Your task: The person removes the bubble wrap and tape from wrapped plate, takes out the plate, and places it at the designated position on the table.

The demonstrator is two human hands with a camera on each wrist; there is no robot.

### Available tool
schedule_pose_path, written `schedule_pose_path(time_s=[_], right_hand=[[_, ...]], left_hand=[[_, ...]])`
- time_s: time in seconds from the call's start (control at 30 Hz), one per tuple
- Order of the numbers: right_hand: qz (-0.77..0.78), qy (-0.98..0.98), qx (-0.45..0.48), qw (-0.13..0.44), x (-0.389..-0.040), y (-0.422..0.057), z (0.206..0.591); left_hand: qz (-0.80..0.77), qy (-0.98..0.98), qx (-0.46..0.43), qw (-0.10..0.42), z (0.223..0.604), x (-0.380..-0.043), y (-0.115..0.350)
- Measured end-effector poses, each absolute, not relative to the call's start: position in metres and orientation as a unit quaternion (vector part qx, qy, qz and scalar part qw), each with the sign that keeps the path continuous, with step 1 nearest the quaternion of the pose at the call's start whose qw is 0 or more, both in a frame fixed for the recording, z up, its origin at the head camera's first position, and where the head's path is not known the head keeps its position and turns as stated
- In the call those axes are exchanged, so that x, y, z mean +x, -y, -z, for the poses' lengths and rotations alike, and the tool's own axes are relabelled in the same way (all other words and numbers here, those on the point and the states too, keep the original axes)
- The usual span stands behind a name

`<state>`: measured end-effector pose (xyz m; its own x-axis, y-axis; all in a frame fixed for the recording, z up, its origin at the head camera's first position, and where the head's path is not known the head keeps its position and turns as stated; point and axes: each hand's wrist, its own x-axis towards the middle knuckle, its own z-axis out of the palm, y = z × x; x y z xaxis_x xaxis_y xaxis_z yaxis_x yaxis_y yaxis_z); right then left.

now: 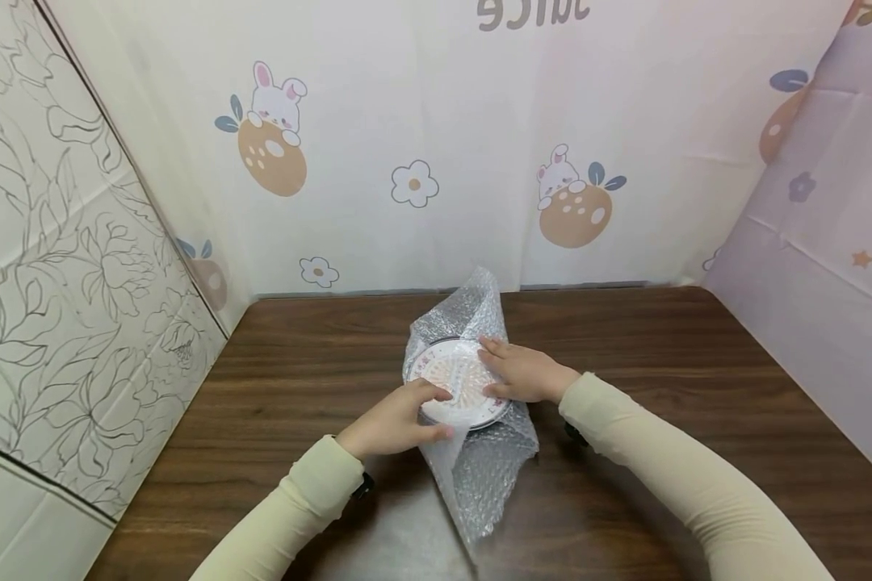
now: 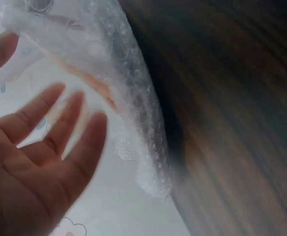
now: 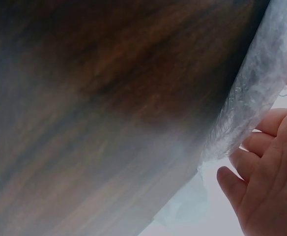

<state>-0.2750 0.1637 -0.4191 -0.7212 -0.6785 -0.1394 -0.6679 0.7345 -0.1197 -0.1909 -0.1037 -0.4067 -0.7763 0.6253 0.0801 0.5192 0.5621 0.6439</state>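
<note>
A round plate (image 1: 443, 371) with a patterned face and dark rim lies on bubble wrap (image 1: 487, 476), mid-table. Wrap is folded over its sides, and its corners stick out toward the back and front. My left hand (image 1: 400, 415) is at the plate's lower left, thumb and fingers spread; in the left wrist view its fingers are extended beside the wrap's edge (image 2: 146, 132). Across the plate's right side rests my right hand (image 1: 523, 371), fingers fairly straight. The right wrist view has its fingers against the wrap (image 3: 246, 103). Parts of the plate are hidden under hands and wrap.
Beneath everything is a dark wood-grain table (image 1: 298, 347). A white cloth (image 1: 421, 105) with rabbit and flower prints hangs behind it. To the left stands a panel (image 1: 94, 242) with line-drawn flowers; a pale cloth (image 1: 828, 282) borders the right.
</note>
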Motion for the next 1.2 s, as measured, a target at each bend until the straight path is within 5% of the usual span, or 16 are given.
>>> schedule_pose_path(time_s=[0.47, 1.2], right_hand=[[0.029, -0.926, -0.365, 0.091, -0.275, -0.162, 0.422], [0.058, -0.927, -0.363, 0.077, -0.278, -0.164, 0.418]], left_hand=[[-0.238, -0.929, 0.239, 0.149, 0.416, -0.196, 0.097], [-0.108, -0.952, 0.251, 0.135, 0.420, -0.199, 0.088]])
